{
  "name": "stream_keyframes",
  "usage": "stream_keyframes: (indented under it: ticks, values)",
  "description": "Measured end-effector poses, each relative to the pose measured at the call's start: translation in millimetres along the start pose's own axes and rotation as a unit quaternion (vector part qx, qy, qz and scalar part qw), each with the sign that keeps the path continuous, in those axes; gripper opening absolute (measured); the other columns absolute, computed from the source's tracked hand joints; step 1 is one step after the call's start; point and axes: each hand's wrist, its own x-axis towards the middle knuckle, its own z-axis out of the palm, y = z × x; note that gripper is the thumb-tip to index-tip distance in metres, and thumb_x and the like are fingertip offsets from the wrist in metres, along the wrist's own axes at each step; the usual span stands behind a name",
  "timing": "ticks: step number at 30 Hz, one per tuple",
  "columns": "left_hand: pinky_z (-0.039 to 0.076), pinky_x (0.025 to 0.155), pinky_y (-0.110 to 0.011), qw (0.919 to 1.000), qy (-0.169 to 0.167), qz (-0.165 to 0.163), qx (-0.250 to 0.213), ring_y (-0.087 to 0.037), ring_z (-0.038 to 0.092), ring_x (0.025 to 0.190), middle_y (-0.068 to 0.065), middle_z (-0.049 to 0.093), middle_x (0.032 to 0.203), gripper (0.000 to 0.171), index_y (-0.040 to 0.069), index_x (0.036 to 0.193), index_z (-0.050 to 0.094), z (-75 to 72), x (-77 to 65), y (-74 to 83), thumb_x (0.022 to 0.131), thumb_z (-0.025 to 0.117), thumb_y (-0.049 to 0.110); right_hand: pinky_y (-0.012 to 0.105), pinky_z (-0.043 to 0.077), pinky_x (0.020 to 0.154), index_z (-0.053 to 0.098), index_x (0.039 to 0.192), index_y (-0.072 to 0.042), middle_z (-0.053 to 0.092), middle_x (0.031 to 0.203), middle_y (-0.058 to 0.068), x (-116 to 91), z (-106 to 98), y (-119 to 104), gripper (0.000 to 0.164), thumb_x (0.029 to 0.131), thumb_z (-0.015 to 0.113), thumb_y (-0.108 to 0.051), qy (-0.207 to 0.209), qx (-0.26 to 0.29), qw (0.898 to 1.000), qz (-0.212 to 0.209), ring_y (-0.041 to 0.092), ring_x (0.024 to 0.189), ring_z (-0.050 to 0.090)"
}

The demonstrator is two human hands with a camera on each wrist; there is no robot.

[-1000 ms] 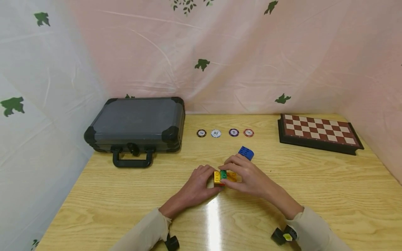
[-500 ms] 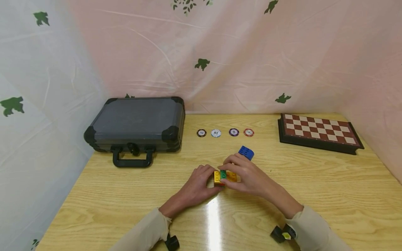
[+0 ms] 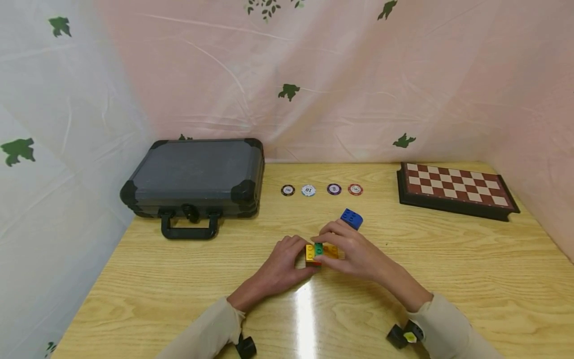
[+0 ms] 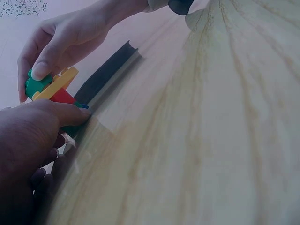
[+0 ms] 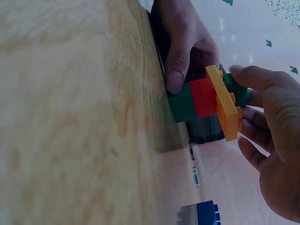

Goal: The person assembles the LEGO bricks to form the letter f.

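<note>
A small stack of toy building bricks stands on the table between the two hands. From the bottom it runs green brick point(image 5: 182, 105), red brick point(image 5: 202, 97), flat yellow plate point(image 5: 222, 101) and a smaller green brick point(image 3: 319, 249) on top. My left hand point(image 3: 280, 264) grips the lower part from the left, its thumb on the bottom green brick. With thumb and fingers, my right hand point(image 3: 354, 252) pinches the top green brick, seated against the yellow plate's studs. The plate juts out to the right under that hand. Just beyond the right fingers lies a blue brick point(image 3: 352, 218).
A grey case point(image 3: 197, 172) with a black handle stands at the back left. Several poker chips, among them a white chip point(image 3: 308, 190), lie in a row behind the bricks. At the back right rests a folded chessboard point(image 3: 455, 187). Patterned cloth point(image 3: 341, 60) hangs behind the table.
</note>
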Motion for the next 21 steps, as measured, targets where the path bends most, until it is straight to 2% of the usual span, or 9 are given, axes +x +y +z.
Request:
stream_keyframes:
  ticks: [10,21]
  values:
    - [0.043,0.089,-0.039,1.0,-0.005,0.0,-0.002,-0.016,0.052,0.098,0.002,0.063,0.111,0.036,0.013,0.12,0.067,-1.1,0.8,-0.2,0.092,0.08,0.031,0.033,0.05,0.085,0.073,0.116,0.0,0.064,0.109,0.003,-1.6,2.3,5.0,0.03,0.097,0.075,-0.023,0.015,0.065,0.998,-0.003,0.019,0.101,0.058]
    - [0.043,0.092,-0.041,0.9999,-0.008,-0.006,-0.001,-0.017,0.054,0.101,0.001,0.064,0.113,0.037,0.012,0.12,0.067,-1.1,0.7,-0.2,0.093,0.079,0.035,0.031,0.05,0.088,0.073,0.116,0.001,0.064,0.109,0.004,-3.8,5.0,7.6,0.035,0.083,0.084,0.001,0.013,0.094,0.995,0.013,0.02,0.101,0.058]
